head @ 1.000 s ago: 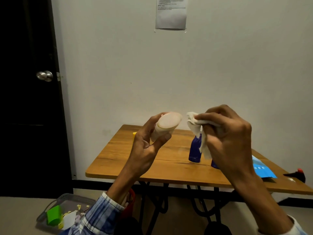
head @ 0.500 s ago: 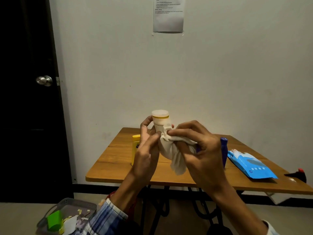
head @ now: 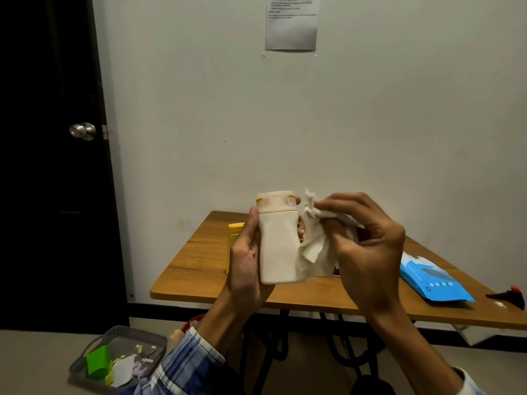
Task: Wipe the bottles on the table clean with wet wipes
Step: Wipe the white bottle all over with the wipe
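Head view: left hand [head: 246, 269] fingers grip white bottle [head: 278, 246] upright; right hand [head: 368, 252] fingers pinch wet wipe [head: 316, 249].

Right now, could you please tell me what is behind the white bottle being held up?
A yellow bottle on the table peeks out past the left hand, which grips the white bottle. A purple sliver shows below the wet wipe; the rest is covered.
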`<state>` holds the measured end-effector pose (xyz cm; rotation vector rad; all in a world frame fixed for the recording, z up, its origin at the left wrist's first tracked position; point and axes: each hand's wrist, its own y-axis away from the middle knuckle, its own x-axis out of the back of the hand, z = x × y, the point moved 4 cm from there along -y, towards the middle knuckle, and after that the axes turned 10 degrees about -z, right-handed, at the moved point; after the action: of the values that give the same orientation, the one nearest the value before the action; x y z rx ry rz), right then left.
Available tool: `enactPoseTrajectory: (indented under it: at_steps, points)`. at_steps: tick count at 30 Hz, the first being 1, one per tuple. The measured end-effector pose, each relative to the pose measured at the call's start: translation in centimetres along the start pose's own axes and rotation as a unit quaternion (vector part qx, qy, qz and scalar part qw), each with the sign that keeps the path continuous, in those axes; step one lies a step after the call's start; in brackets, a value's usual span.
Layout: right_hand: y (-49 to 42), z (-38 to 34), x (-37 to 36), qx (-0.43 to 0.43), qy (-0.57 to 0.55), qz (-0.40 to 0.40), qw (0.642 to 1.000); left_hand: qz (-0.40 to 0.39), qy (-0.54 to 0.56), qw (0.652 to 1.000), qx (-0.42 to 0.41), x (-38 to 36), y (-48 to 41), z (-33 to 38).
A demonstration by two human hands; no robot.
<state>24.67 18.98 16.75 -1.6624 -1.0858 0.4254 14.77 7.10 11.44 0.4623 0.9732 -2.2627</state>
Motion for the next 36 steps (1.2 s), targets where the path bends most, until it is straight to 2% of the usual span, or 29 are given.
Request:
enactPoseTrajectory:
  at_steps: [3, 5, 6, 8, 10, 14, 17, 20, 22, 25, 31, 34, 36]
  points:
    - [-0.7, -0.6, 0.6, 0.021, 0.065, 0.054, 0.996, -0.014, -0.006, 1.0, 0.003, -0.4, 0.0, 0.3]
    - [-0.4, -1.6, -0.4, 0.061, 0.135, 0.051, 0.988, 0.032, -0.083, 0.996, -0.006, -0.5, 0.1, 0.1]
    - [0.0, -2.2, -1.3, 0.09, 0.189, 0.048, 0.977, 0.056, -0.12, 0.991, -0.018, -0.7, 0.4, -0.1]
    - [0.8, -3.1, -3.2, 0.153, 0.286, 0.032, 0.945, 0.051, -0.154, 0.987, -0.019, -1.4, 0.9, -0.5]
    - [0.7, -2.9, -3.7, 0.165, 0.318, 0.026, 0.933, 0.072, -0.161, 0.984, -0.025, -1.5, 1.1, -0.5]
    - [-0.1, -1.6, -3.7, 0.122, 0.309, 0.004, 0.943, 0.136, -0.191, 0.971, -0.052, -0.9, 0.6, 0.6]
    - [0.4, -1.3, -3.4, 0.096, 0.237, 0.004, 0.967, 0.171, -0.236, 0.952, -0.091, -0.5, 0.6, 0.9]
    - [1.7, -1.8, -3.9, 0.114, 0.205, -0.019, 0.972, 0.189, -0.26, 0.937, -0.135, -0.1, 0.8, 1.4]
    - [2.3, -1.9, -4.7, 0.131, 0.242, -0.048, 0.96, 0.174, -0.256, 0.941, -0.137, -0.3, 1.0, 1.6]
    - [2.0, -0.7, -4.5, 0.11, 0.272, -0.033, 0.955, 0.144, -0.253, 0.949, -0.121, -0.5, 0.7, 1.4]
    - [0.9, 1.2, -2.1, 0.048, 0.192, 0.019, 0.98, 0.022, -0.251, 0.965, -0.079, -1.8, 0.5, 0.7]
    - [0.5, 1.2, -1.4, 0.045, 0.169, 0.013, 0.984, 0.008, -0.259, 0.962, -0.081, -1.6, 0.3, 0.7]
    - [-0.1, 1.2, -0.5, 0.042, 0.154, 0.038, 0.986, 0.013, -0.272, 0.958, -0.091, -1.5, 0.3, 0.8]
